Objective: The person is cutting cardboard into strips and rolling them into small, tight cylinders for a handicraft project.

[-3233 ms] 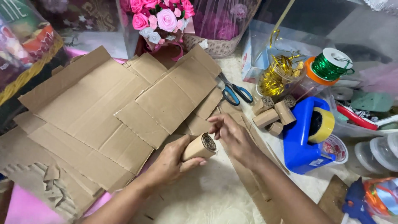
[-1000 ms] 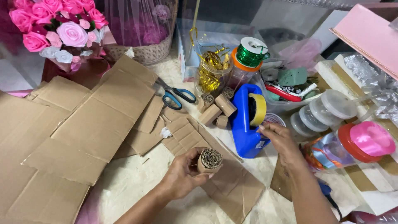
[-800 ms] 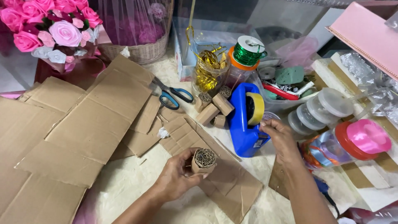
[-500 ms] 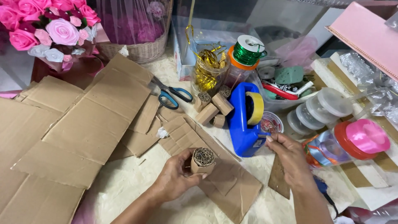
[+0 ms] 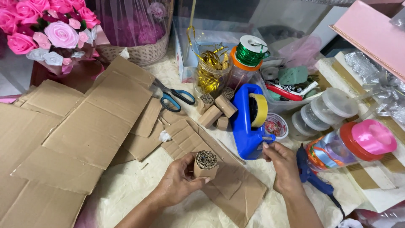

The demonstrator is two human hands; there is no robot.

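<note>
Cardboard roll (image 5: 205,164) sits upright in the left hand (image 5: 179,181), fingers wrapped round its side, thumb on the near edge, coiled end facing up. It is held just above a cardboard strip (image 5: 236,190) lying on the surface (image 5: 126,194). Left forearm comes in from the bottom edge, wrist bent slightly inward.

Right hand (image 5: 282,162) is just right of the roll, back of hand up, thumb and forefinger pinched at the cutter end of the blue tape dispenser (image 5: 247,126). Tape end itself is too small to make out, so I cannot tell whether tape is actually between the fingers. Right forearm is cut off at the bottom edge.

Blue glue gun (image 5: 310,175) lies right of that hand, partly hidden behind the wrist.

Mid distance: more short rolls (image 5: 217,110) left of the dispenser, scissors (image 5: 177,98) beyond them, flat cardboard sheets (image 5: 93,126) across the left half, cut off at the left and bottom edges.

Far: green wire spool (image 5: 249,50) on a jar, gold ribbon jar (image 5: 209,74), wicker basket (image 5: 135,50), pink flowers (image 5: 46,29) cropped at the top-left corner.
</note>
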